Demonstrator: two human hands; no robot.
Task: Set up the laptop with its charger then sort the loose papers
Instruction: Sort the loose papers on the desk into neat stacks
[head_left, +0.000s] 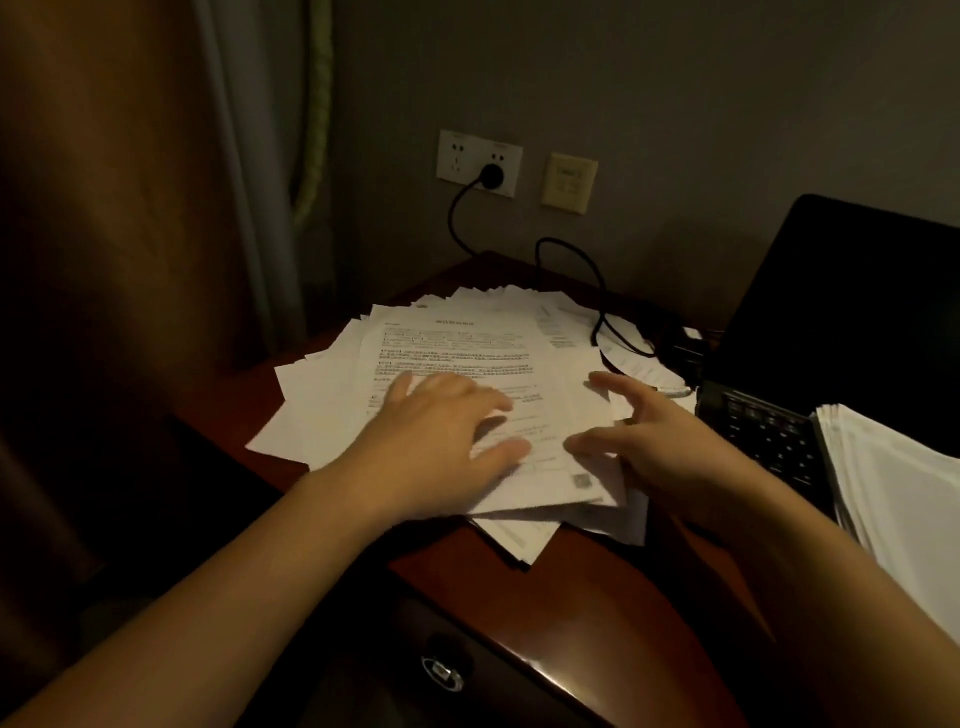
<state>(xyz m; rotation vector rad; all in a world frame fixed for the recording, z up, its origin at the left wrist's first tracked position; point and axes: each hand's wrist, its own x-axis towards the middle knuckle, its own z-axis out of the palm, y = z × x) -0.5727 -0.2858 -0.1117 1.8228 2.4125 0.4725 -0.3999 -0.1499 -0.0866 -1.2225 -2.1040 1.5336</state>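
A messy spread of loose printed papers (457, 348) covers the left part of the dark red desk (597, 597). My left hand (436, 441) lies flat on the top sheet with fingers straight. My right hand (660, 447) hovers at the pile's right edge, fingers spread and slightly bent, holding nothing. An open black laptop (841, 312) stands at the right. Its black charger cable (587, 270) runs from a plug (491, 176) in the wall socket across the papers toward the laptop's left side.
A neat stack of white sheets (898, 488) rests on the laptop's keyboard at the right edge. A beige wall panel (569, 182) sits beside the socket. Curtains (156, 208) hang at the left. The desk's front edge curves below my arms.
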